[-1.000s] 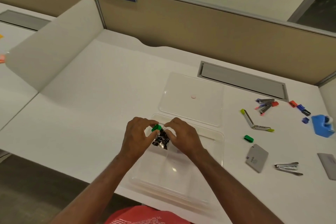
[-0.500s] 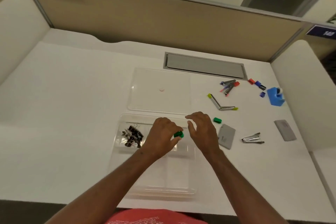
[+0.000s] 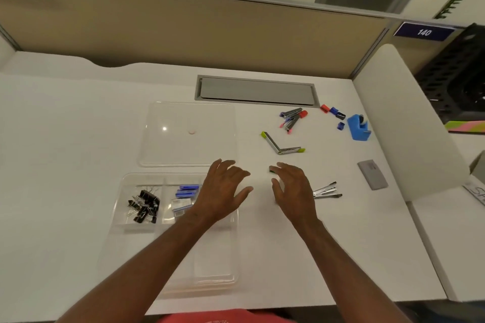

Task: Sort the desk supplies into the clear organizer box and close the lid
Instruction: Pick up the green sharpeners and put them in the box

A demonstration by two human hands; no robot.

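The clear organizer box (image 3: 126, 228) lies at the desk's near edge. Its far-left compartment holds black binder clips (image 3: 143, 206), and the one beside it holds blue staple boxes (image 3: 186, 190). The clear lid (image 3: 170, 149) lies flat just behind the box. My left hand (image 3: 223, 189) hovers over the box's far-right corner, fingers spread, holding nothing. My right hand (image 3: 292, 189) is open over the desk to the right of the box. A small green piece (image 3: 272, 171) peeks out at its fingertips. A staple remover (image 3: 326, 190) lies just right of that hand.
An opened green-tipped stapler (image 3: 282, 145), a pile of small staplers (image 3: 292, 119), red, blue and black small pieces (image 3: 333, 110) and a blue tape dispenser (image 3: 358, 130) lie at the right. A grey card (image 3: 372, 174) sits near the white side divider (image 3: 401, 126). A grey cable hatch (image 3: 256, 90) is at the back.
My left hand no longer pinches the green piece and has opened. Both hands have moved right, off the box's middle. The camera has turned further right.
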